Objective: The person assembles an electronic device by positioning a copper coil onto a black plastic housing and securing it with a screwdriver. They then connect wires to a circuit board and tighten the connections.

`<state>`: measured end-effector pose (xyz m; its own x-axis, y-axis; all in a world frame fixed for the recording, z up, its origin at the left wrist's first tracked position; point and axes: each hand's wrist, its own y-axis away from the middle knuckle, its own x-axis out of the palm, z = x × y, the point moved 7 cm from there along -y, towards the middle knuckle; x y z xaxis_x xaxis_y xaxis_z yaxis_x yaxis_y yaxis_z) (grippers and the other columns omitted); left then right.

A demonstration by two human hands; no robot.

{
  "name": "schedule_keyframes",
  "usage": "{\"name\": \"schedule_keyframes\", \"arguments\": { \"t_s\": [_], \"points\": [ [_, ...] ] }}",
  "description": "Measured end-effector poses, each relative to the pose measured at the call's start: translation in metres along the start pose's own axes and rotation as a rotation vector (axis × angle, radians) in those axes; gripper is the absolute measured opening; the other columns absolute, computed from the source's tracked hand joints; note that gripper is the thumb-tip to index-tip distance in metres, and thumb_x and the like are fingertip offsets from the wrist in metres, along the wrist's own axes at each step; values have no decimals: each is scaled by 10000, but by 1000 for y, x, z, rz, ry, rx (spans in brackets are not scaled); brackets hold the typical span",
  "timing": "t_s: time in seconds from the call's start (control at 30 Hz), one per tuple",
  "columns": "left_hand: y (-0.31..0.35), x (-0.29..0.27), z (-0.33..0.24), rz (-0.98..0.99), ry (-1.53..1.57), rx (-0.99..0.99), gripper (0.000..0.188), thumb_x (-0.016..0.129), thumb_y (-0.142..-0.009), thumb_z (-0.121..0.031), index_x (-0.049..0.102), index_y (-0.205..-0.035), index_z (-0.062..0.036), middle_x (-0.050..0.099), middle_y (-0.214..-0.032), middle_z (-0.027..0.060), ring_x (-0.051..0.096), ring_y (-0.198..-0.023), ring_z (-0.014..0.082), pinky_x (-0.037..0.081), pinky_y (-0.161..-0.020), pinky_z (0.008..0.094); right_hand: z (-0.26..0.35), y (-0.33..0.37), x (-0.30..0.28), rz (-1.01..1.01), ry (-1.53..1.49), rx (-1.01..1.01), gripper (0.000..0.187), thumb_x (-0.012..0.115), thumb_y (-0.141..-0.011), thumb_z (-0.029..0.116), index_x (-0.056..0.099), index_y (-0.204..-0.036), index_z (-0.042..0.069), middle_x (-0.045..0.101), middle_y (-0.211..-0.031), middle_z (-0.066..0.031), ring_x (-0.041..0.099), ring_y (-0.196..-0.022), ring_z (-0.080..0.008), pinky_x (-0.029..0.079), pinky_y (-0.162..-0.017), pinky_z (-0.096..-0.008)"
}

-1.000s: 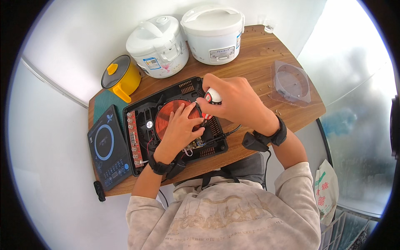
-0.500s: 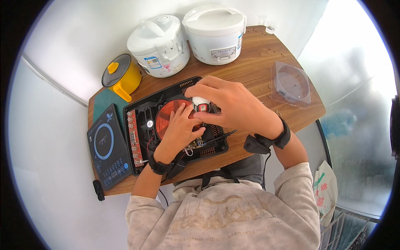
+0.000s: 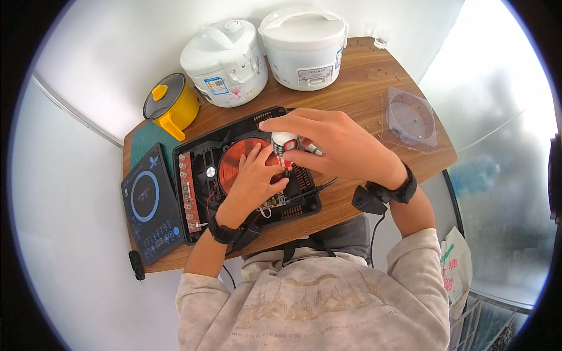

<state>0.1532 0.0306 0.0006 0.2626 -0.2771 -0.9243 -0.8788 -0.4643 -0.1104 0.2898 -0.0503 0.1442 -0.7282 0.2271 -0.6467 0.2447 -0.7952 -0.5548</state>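
Note:
On the table lies an opened induction cooker base (image 3: 234,136), its round copper coil (image 3: 234,157) and circuit boards exposed. My right hand (image 3: 336,143) is curled round a screwdriver (image 3: 284,144) with a white, black and red handle, held over the coil's right side. Its lower end is partly hidden by my fingers. My left hand (image 3: 250,181) rests on the coil with fingers spread, the fingertips by the screwdriver's lower end. Whether they touch the shaft is unclear. A silvery piece (image 3: 313,148) shows beside my right palm; I cannot make out what it is.
The cooker's black glass top panel (image 3: 149,205) leans at the left over a green mat (image 3: 146,143). Behind stand a yellow pot (image 3: 178,108) and two white rice cookers (image 3: 225,64). A clear plastic tray (image 3: 410,117) and scattered small screws lie to the right.
My right hand has turned and shifted slightly right, its fingers more stretched, and more of the screwdriver's red lower part shows. My left hand has stayed in place.

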Motion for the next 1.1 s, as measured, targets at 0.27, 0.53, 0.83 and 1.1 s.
{"name": "schedule_keyframes", "arguments": {
  "t_s": [0.27, 0.53, 0.83, 1.1],
  "points": [
    [2, -4, -1, -68, 60, 55, 269, 799, -853, -281, 782, -1038, -87, 641, -1211, 120, 510, -1258, 354, 364, -1103, 519, 2, -3, 3, -34, 211, 40, 413, 760, -869, 196, 686, -1273, 149, 632, -956, -106, 665, -778, -302, 565, -702, -399],
    [1, 6, 8, 87, 101, 17, 353, 768, -897, -350, 754, -1152, -106, 486, -1422, 252, 307, -1494, 477, 310, -1119, 751, 10, -6, 14, 30, 54, -51, 404, 756, -880, 140, 693, -1279, 134, 693, -1114, -115, 697, -864, -305, 591, -753, -377],
    [4, -5, -3, 66, 28, 21, 350, 768, -896, -305, 743, -1204, -140, 545, -1391, 146, 450, -1362, 375, 321, -1152, 558, 1, -6, 4, -91, 96, 7, 392, 743, -899, 194, 654, -1269, 99, 689, -1016, -134, 697, -866, -340, 586, -750, -410],
    [2, 5, 7, 107, 91, 26, 359, 731, -924, -382, 743, -1244, -219, 389, -1586, 176, 303, -1494, 484, 269, -1140, 769, -7, -1, 2, -150, 172, 56, 450, 792, -865, 250, 676, -1281, 123, 706, -1051, -103, 681, -836, -319, 575, -724, -388]
  ]
}}
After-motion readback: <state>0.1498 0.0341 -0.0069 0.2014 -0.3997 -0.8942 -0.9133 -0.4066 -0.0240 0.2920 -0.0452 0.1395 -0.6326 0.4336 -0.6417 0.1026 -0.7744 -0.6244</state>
